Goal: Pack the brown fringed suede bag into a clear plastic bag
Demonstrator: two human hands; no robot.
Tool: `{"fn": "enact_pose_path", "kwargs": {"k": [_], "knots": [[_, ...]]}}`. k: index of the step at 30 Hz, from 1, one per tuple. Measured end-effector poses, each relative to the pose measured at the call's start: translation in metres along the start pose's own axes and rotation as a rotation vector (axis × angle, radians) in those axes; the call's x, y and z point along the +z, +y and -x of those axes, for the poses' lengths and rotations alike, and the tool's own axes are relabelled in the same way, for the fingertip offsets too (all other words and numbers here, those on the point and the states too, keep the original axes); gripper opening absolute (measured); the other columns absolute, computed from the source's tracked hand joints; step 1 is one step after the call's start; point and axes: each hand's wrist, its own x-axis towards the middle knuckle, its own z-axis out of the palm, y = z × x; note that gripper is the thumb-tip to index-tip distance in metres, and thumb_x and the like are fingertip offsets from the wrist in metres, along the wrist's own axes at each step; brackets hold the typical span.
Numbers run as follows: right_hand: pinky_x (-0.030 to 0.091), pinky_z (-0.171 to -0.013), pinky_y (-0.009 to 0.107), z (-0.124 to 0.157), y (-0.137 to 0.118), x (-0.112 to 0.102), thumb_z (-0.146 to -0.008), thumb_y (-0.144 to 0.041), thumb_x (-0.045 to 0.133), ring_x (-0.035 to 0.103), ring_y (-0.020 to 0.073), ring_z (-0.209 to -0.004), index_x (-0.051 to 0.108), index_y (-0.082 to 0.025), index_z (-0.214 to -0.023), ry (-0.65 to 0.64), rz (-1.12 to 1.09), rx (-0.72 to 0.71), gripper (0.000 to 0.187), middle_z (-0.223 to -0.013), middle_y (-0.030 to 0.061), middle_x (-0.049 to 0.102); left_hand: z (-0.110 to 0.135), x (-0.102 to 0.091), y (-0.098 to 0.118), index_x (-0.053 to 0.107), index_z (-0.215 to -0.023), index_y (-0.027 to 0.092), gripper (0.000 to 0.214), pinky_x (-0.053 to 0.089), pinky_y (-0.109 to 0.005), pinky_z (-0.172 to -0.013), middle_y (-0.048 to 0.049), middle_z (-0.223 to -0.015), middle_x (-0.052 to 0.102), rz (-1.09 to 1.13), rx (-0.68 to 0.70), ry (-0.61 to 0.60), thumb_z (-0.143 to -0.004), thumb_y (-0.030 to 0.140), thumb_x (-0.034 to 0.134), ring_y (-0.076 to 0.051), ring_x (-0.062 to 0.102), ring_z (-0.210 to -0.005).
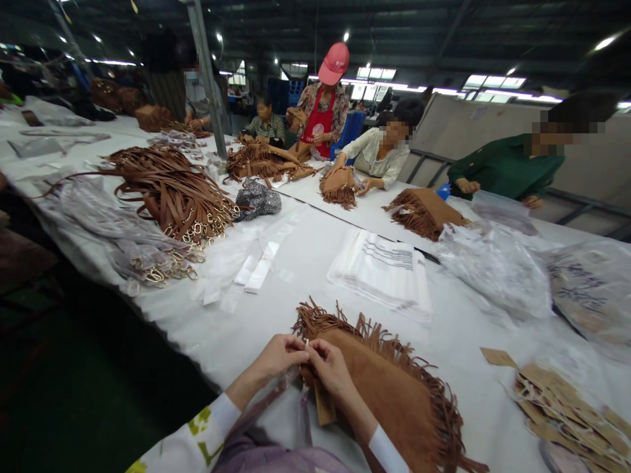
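A brown suede bag with long fringe (379, 374) lies on the white table in front of me. At its near left corner my left hand (283, 355) and my right hand (331, 369) meet, thumbs and fingertips pinched together. A small white bit, seemingly the end of a tag string (306, 344), shows between the fingertips of both hands. Just below my right hand hangs a kraft paper tag (324, 406), against the bag's edge. Wrapped strap ends (304, 410) come down from that corner toward my lap. The exact fastening point is hidden by my fingers.
Kraft tags with white strings (572, 414) are heaped at right. Beyond the bag lies a stack of printed plastic bags (379, 269). Brown straps with gold clasps (172, 190) pile up at left. Clear plastic bags (497, 263) lie at right. Several co-workers (379, 154) handle bags across the table.
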Motion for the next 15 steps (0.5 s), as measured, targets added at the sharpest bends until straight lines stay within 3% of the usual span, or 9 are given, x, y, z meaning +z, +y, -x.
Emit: {"fn": "enact_pose_path", "kwargs": {"k": [4, 8, 12, 15], "knots": [[0.043, -0.056, 0.024, 0.001, 0.002, 0.001, -0.077, -0.055, 0.06, 0.053, 0.0148, -0.064, 0.061, -0.016, -0.074, 0.009, 0.002, -0.009, 0.039, -0.067, 0.0019, 0.06, 0.0, -0.002, -0.009, 0.063, -0.061, 0.013, 0.014, 0.036, -0.024, -0.058, 0.0, -0.057, 0.058, -0.087, 0.029, 0.051, -0.067, 0.025, 0.066, -0.013, 0.049, -0.058], [0.043, -0.056, 0.024, 0.001, 0.003, 0.003, -0.075, -0.054, 0.061, 0.054, 0.0146, -0.064, 0.062, -0.015, -0.074, 0.008, -0.03, 0.009, 0.039, -0.069, 0.0026, 0.061, -0.002, -0.001, -0.015, 0.061, -0.065, 0.015, 0.016, 0.036, -0.023, -0.059, 0.0019, -0.059, 0.057, -0.111, 0.063, 0.098, -0.072, 0.029, 0.062, -0.012, 0.048, -0.058], [0.04, -0.053, 0.023, 0.003, 0.005, 0.002, -0.077, -0.053, 0.06, 0.049, 0.0126, -0.056, 0.063, -0.015, -0.078, 0.002, -0.075, 0.04, 0.038, -0.062, -0.0005, 0.057, 0.002, 0.003, -0.017, 0.067, -0.081, 0.015, 0.019, 0.04, -0.024, -0.063, -0.0019, -0.072, 0.065, -0.1, 0.063, 0.071, -0.075, 0.032, 0.061, -0.015, 0.055, -0.066], [0.038, -0.051, 0.023, 0.003, 0.004, 0.001, -0.077, -0.052, 0.06, 0.046, 0.0114, -0.053, 0.062, -0.015, -0.076, -0.005, -0.069, 0.041, 0.037, -0.058, -0.002, 0.054, 0.006, 0.003, -0.017, 0.069, -0.074, 0.014, 0.018, 0.039, -0.025, -0.061, -0.0024, -0.066, 0.065, -0.111, 0.048, 0.055, -0.071, 0.031, 0.066, -0.016, 0.055, -0.063]]}}
